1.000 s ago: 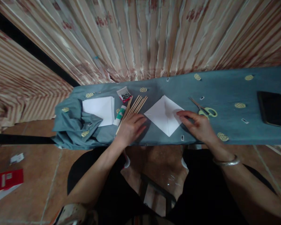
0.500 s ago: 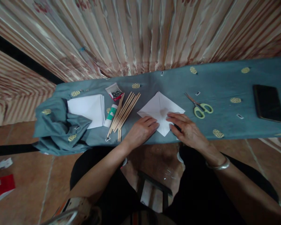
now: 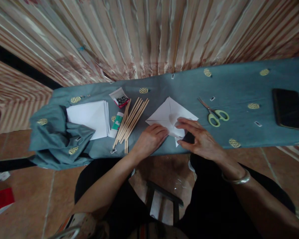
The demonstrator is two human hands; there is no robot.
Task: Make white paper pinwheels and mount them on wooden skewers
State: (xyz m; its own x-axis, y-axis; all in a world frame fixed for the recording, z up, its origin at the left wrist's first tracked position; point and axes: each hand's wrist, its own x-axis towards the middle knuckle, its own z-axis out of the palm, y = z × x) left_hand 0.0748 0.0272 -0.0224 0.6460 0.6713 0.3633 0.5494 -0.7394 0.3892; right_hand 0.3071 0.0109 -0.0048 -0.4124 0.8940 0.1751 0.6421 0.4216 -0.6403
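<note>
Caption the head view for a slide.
Left hand and right hand fold white paper on a blue cloth, beside wooden sticks, glue and scissors.

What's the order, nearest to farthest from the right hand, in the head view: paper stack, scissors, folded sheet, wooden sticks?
1. folded sheet: touching the right hand, which grips its near corner.
2. scissors: just beyond the hand, slightly right.
3. wooden sticks: to the left, past the left hand.
4. paper stack: far left.
</note>
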